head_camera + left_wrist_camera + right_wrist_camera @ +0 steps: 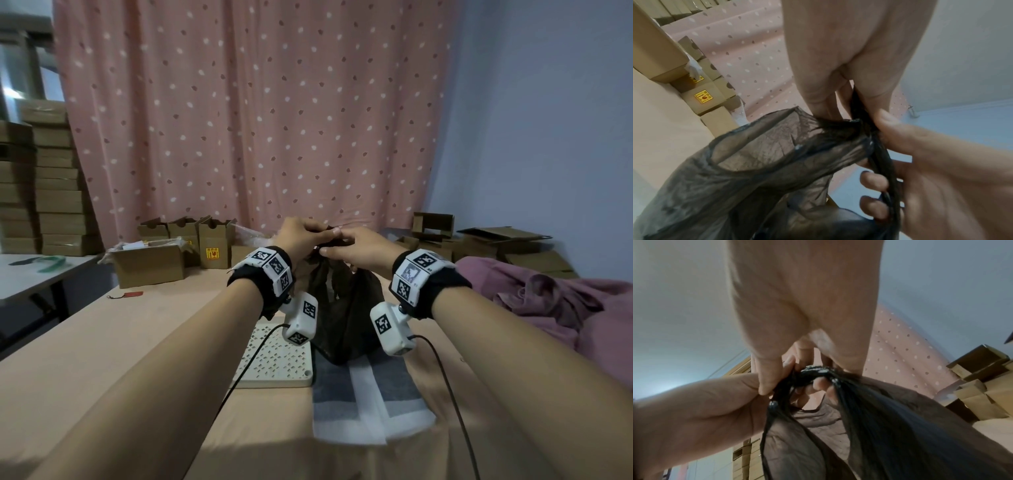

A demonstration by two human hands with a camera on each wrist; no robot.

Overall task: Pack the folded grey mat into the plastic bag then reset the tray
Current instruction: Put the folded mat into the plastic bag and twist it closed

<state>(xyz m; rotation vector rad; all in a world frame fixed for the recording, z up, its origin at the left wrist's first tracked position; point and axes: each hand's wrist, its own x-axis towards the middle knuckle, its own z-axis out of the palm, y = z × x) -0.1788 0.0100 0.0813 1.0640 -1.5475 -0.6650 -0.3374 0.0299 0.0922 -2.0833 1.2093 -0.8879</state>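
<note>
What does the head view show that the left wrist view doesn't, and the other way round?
Only the head view shows the folded grey mat flat on the table and the white perforated tray beside it. Only the left wrist view shows the plastic bag mouth slightly parted, and nothing visible inside. Both show the left hand and right hand pinching the bag's top.

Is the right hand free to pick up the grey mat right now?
Probably not: the right hand and left hand both pinch the bag top, and the bag hangs over the mat.
</note>
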